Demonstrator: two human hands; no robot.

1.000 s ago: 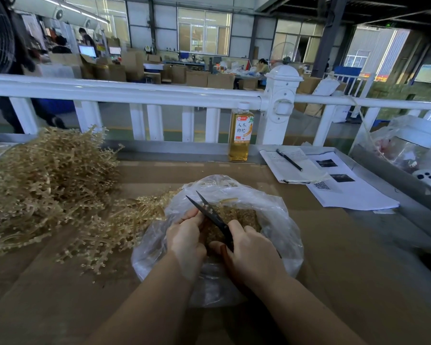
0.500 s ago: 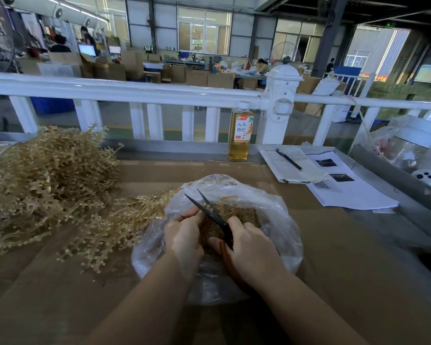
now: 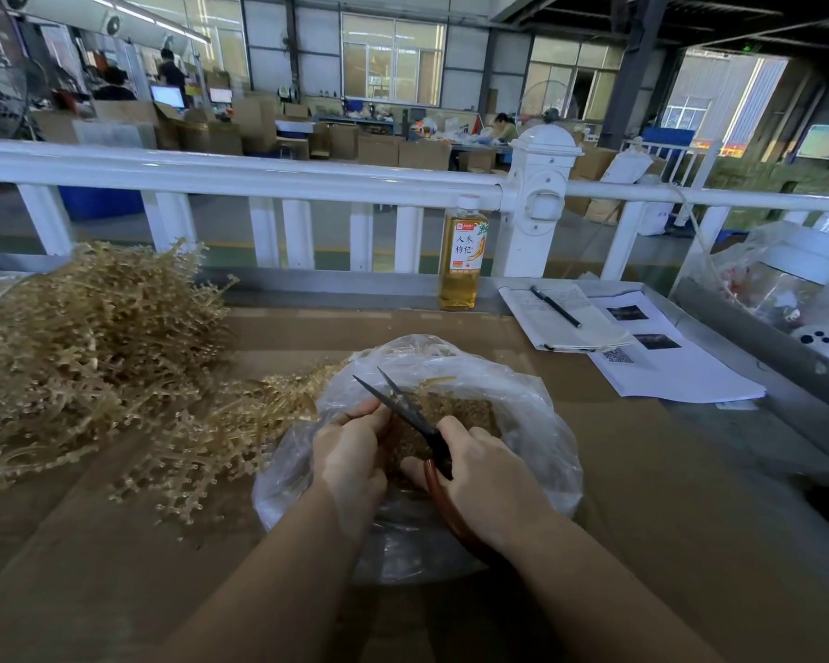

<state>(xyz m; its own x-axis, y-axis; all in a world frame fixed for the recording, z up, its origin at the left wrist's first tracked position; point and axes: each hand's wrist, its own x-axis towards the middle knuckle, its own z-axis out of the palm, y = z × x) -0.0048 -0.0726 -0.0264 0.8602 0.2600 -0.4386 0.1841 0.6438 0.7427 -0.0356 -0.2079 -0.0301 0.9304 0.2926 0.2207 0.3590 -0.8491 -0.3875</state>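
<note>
1. Head view, and the action is at the near middle of the brown cardboard-covered desk (image 3: 666,495). The right hand (image 3: 489,476) is clamped round the reddish-brown handles of the black-bladed scissors (image 3: 405,410). The blades are parted and the tips point far-left over the clear plastic bag (image 3: 522,409).
2. The left hand (image 3: 350,452) has its fingers curled, pinching a thin tan plastic sprig (image 3: 395,397) up into the open blades. The fingers hide most of it.
3. Handling call: that sprig looks feather-light, thin and springy, so it will likely flick away when snipped. Pinch it close to the cut, with fingertips clear of the edge.
4. The bag is soft, crinkly, slippery film with tan cut bits inside. A nudge would probably slide it.
5. On the left is a big tangled heap of tan branching sprigs (image 3: 92,346). They look ready to snag on one another, so draw one out by its stem.
6. Now the writing. At the far edge by the white railing (image 3: 259,177) stands an amber drink bottle with a white cap (image 3: 463,260). Its label's large Chinese characters seem to read 人参枸杞, and the small print is illegible.
7. On the right are white printed sheets (image 3: 680,375) with a QR code and two dark photos, text unreadable. A black pen (image 3: 556,306) lies on the papers beside them.
</note>
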